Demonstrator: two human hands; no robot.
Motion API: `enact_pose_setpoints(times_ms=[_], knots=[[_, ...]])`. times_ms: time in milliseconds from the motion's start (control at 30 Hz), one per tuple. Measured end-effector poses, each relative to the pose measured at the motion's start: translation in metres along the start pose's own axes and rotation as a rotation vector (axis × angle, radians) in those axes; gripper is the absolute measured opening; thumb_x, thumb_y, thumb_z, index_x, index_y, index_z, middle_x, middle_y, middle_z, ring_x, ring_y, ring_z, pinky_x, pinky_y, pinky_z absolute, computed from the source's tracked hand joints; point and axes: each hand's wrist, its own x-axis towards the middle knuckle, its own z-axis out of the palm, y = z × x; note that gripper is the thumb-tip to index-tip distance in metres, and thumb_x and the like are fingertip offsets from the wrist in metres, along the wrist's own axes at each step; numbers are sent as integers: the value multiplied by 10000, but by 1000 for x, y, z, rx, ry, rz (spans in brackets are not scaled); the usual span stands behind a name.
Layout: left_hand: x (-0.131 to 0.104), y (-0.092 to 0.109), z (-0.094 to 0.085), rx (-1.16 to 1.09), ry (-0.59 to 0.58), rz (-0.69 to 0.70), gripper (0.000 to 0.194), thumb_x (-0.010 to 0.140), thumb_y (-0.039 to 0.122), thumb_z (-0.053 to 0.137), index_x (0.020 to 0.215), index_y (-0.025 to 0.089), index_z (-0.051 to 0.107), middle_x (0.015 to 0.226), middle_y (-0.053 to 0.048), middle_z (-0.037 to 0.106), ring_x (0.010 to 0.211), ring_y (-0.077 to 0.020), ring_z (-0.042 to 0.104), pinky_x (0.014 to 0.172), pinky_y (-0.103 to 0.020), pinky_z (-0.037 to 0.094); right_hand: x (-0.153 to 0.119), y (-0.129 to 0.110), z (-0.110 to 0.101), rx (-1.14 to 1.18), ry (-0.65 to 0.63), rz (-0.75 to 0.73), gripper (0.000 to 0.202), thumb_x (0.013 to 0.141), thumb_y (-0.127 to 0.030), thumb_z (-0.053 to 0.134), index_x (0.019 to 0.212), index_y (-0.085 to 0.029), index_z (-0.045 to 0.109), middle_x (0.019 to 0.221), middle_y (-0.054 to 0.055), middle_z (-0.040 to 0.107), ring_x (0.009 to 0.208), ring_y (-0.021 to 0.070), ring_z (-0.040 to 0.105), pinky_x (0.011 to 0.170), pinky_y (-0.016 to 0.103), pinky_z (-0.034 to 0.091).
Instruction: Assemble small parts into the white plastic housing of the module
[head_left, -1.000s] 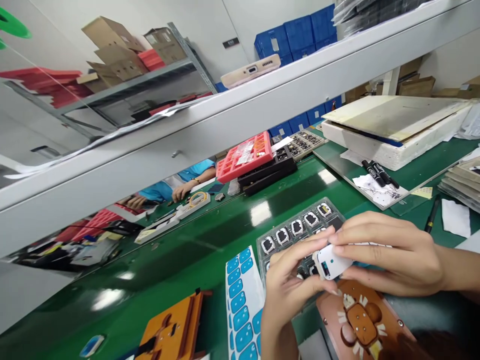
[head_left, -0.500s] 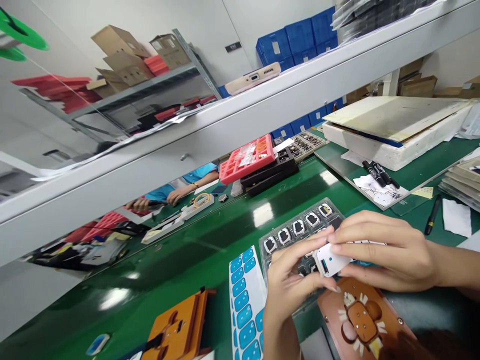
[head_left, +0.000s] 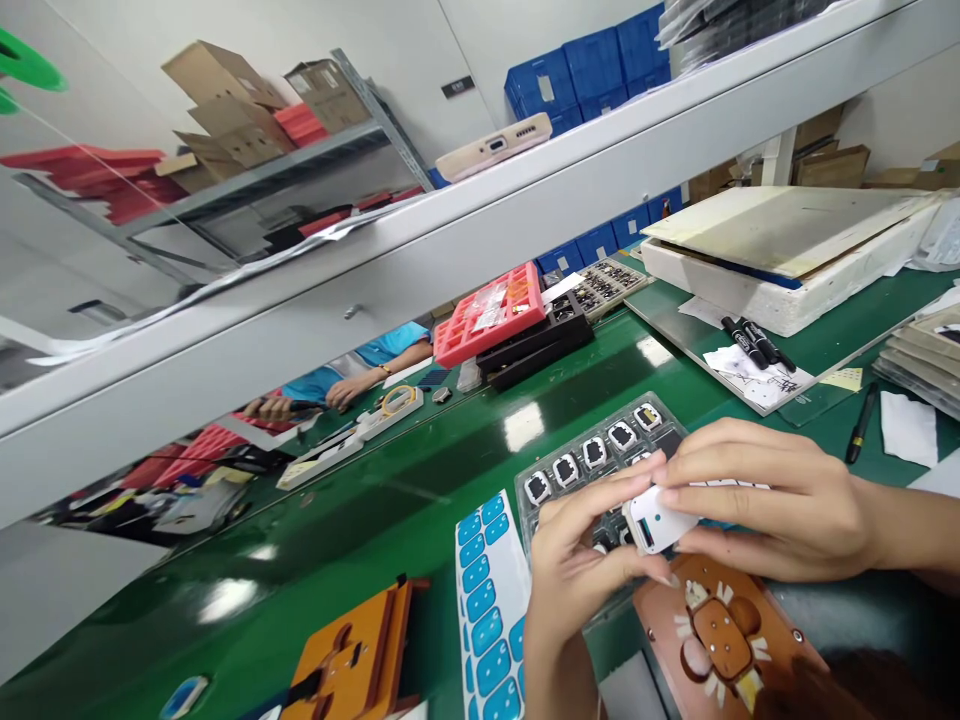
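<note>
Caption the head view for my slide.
Left hand and right hand hold a small white part near a compartmented tray.

The casing I hold is white with a teal dot. From it, at 8 o'clock, my sticker sheet is white, patterned in blue rounded rectangles dotted white; at 5, my fixture is orange-brown; at 11, a coral-red compartment tray; at 1, black marker pens; the benchtop is green.

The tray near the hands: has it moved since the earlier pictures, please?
No. The tray keeps its place against the sticker sheet, its left corner near that sheet's top end; only the view shifted slightly.
</note>
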Motion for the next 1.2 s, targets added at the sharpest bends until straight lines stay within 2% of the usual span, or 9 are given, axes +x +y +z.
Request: enact_pose_setpoints(times_ms=[167, 400, 533, 733, 933, 1200], knots=[[0, 1, -1, -16, -8, 0, 572, 704, 373, 810, 1247, 298, 648, 1244, -90, 671, 1140, -242, 659, 1004, -330, 551, 0, 0, -1, 4, 1, 11, 133, 910, -68, 609, 1034, -43, 651, 1020, 142, 677, 973, 220, 594, 834, 367, 589], [0, 2, 0, 12, 8, -25, 545, 713, 410, 801, 1217, 251, 667, 1210, -128, 684, 1090, -270, 683, 969, -377, 577, 1, 1, -1, 9, -10, 5, 124, 912, -66, 602, 1028, -58, 646, 1025, 140, 682, 972, 215, 599, 828, 366, 593], [0, 2, 0, 3, -2, -13, 559, 709, 401, 806, 1234, 286, 654, 1222, -103, 681, 1110, -255, 674, 982, -362, 569, 2, 0, -2, 0, -4, 9, 120, 917, -72, 598, 1027, -54, 644, 1013, 140, 684, 961, 211, 606, 824, 358, 594], [-1, 2, -1, 7, -8, -15, 573, 704, 396, 803, 1244, 279, 650, 1238, -115, 672, 1144, -260, 654, 987, -358, 564, 3, 0, -2, -14, -9, 4, 122, 935, -84, 576, 1043, -83, 633, 1016, 131, 685, 953, 199, 619, 820, 359, 599], [-1, 2, -2, -3, -18, -14, 582, 694, 401, 807, 1245, 300, 649, 1242, -94, 673, 1143, -249, 656, 975, -321, 566, 2, 0, -2, -10, -11, 7, 116, 928, -79, 587, 1030, -58, 639, 1016, 141, 685, 957, 207, 607, 824, 355, 594], [0, 2, -1, 36, 4, -23, 585, 674, 383, 835, 1218, 248, 670, 1188, -120, 697, 1106, -288, 672, 946, -368, 590, 0, -1, -1, -21, -22, 28, 152, 933, -101, 590, 1081, -103, 627, 1017, 121, 688, 974, 206, 625, 824, 366, 604]])
